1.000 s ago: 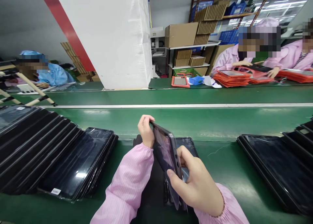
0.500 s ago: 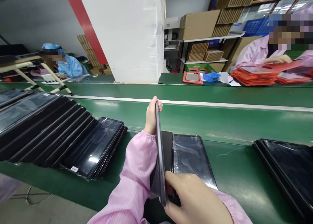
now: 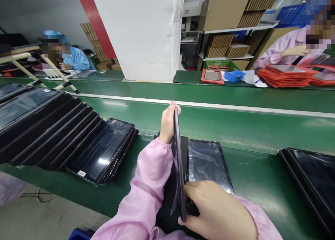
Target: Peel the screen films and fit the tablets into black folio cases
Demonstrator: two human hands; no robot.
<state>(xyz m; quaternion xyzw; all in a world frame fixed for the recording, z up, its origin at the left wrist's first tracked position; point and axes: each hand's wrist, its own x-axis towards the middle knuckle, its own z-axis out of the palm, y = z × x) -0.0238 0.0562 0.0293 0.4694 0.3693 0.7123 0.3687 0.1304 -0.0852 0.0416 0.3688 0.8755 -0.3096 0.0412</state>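
A dark grey tablet (image 3: 179, 159) stands on edge before me, its thin side with speaker holes facing me. My left hand (image 3: 167, 123) is closed around its far end. At the near end, my right hand (image 3: 213, 207) grips it between thumb and fingers. Along the tablet's lower left side, a thin translucent sheet (image 3: 175, 203) hangs slightly apart from it. Below, a tablet with a film-covered screen (image 3: 208, 163) lies on the green bench, beside a flat black surface (image 3: 184, 147) partly hidden by the held tablet.
Leaning stacks of black tablets (image 3: 102, 151) fill the left, and another stack (image 3: 311, 184) is at right. A white strip (image 3: 222, 106) runs along the green bench (image 3: 256, 177). Across it, a person in blue (image 3: 80, 60) and one in pink (image 3: 277, 53) sit near orange-cased tablets (image 3: 285, 76).
The tablet and both hands appear slightly further right. The thin sheet at the tablet's lower end now stands out more from its side. The camera view has shifted a little.
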